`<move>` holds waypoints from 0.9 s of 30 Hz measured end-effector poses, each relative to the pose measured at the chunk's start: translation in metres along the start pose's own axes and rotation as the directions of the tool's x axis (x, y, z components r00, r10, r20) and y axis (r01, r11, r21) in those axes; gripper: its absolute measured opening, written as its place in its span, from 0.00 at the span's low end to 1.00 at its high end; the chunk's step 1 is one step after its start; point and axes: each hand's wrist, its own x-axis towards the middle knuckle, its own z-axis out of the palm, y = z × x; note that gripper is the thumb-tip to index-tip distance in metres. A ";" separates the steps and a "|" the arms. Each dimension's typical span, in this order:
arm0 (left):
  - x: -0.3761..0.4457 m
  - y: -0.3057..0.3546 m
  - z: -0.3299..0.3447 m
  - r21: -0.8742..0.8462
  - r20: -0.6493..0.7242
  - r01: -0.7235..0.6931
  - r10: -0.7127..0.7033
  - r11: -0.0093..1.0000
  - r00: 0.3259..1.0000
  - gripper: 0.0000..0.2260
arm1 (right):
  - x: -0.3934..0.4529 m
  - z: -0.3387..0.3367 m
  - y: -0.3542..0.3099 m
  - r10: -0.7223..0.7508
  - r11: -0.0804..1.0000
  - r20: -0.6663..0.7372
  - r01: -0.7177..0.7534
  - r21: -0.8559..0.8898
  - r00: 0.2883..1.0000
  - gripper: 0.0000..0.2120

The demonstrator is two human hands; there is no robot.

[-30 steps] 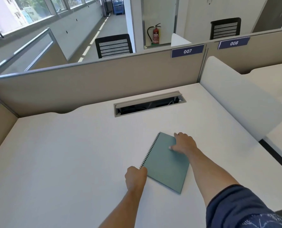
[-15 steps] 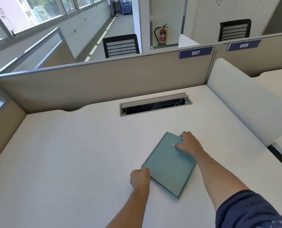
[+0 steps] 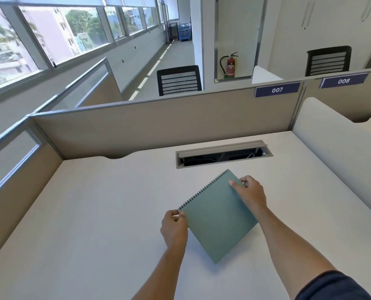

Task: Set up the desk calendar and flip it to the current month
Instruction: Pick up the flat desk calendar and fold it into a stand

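On my left the desk (image 3: 82, 224) is bare white surface out to its left edge, and I see nothing there to work around. My left hand (image 3: 174, 226) is pinched on the near end of the spiral binding of the desk calendar (image 3: 218, 217), thumb and fingers closed over that corner. The calendar sits at the middle of the desk, a little toward the near edge and just short of the cable tray (image 3: 223, 153) set in along the far edge; it is still folded shut, green cover up, and tilted, so I cannot tell whether its lowest corner touches the desk. My right hand (image 3: 250, 194) pinches the far right corner, thumb on top of the cover. I judge it light and fairly stiff, a thin board cover that could bend if squeezed mid-panel, so the corners by the wire spine are the sound places to hold while the stand is opened.
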 end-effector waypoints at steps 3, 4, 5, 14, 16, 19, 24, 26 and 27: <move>0.027 0.019 -0.015 0.035 -0.056 -0.079 0.080 0.996 0.995 0.04 | 0.003 0.022 -0.022 -0.041 0.997 0.007 0.041 0.062 0.999 0.19; 0.036 0.026 -0.021 0.045 -0.078 -0.098 0.101 0.994 0.992 0.03 | 0.004 0.030 -0.029 -0.052 0.995 0.016 0.050 0.089 0.999 0.18; 0.045 0.033 -0.027 0.055 -0.099 -0.116 0.121 0.992 0.988 0.01 | 0.006 0.038 -0.037 -0.064 0.991 0.025 0.061 0.116 0.998 0.17; 0.123 0.086 -0.077 0.163 -0.215 -0.232 0.264 0.959 0.940 0.04 | 0.025 0.113 -0.106 -0.133 0.900 0.130 0.065 0.431 0.983 0.06; 0.137 0.093 -0.086 0.183 -0.232 -0.252 0.290 0.950 0.928 0.05 | 0.031 0.127 -0.119 -0.146 0.878 0.154 0.057 0.476 0.977 0.09; 0.161 0.100 -0.100 0.185 -0.255 -0.262 0.304 0.947 0.918 0.06 | 0.040 0.147 -0.138 -0.189 0.863 0.203 0.064 0.500 0.961 0.11; 0.196 0.106 -0.118 0.172 -0.281 -0.281 0.321 0.944 0.905 0.06 | 0.054 0.176 -0.158 -0.224 0.852 0.283 0.046 0.521 0.933 0.20; 0.208 0.107 -0.122 0.190 -0.285 -0.284 0.330 0.940 0.900 0.06 | 0.060 0.187 -0.164 -0.223 0.861 0.297 0.044 0.507 0.928 0.19; 0.213 0.105 -0.124 0.205 -0.290 -0.276 0.327 0.939 0.899 0.06 | 0.063 0.193 -0.166 -0.224 0.867 0.307 0.045 0.496 0.925 0.19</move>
